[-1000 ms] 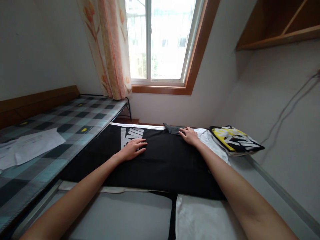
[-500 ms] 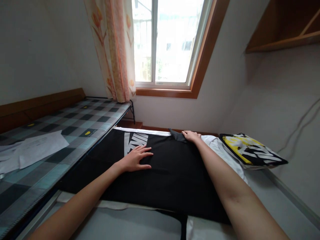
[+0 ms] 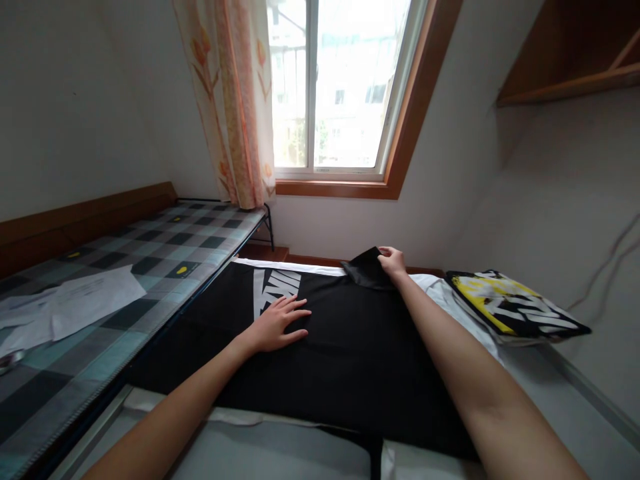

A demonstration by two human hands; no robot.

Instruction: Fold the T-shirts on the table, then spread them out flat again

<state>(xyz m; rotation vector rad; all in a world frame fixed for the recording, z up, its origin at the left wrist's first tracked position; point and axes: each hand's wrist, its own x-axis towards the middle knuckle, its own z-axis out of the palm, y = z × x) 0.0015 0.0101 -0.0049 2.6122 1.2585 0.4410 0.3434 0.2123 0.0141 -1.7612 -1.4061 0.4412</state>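
Presumably light and limp: one black garment with white lettering [image 3: 350, 353], laid flat beneath the left hand [image 3: 276, 325], fingers spread. Right hand [image 3: 393, 262]: fingers pinching a raised dark cloth flap [image 3: 369, 269] at their tips. Judged smooth, unbreakable, slightly slippery; best held by edges.

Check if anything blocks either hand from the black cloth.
Nothing visible does: the left hand lies on the black cloth, partly over its pale lettering; the right hand pinches a raised dark flap at the far edge.

"NIKE" lettering [image 3: 281, 287] on black cloth [image 3: 360, 360]
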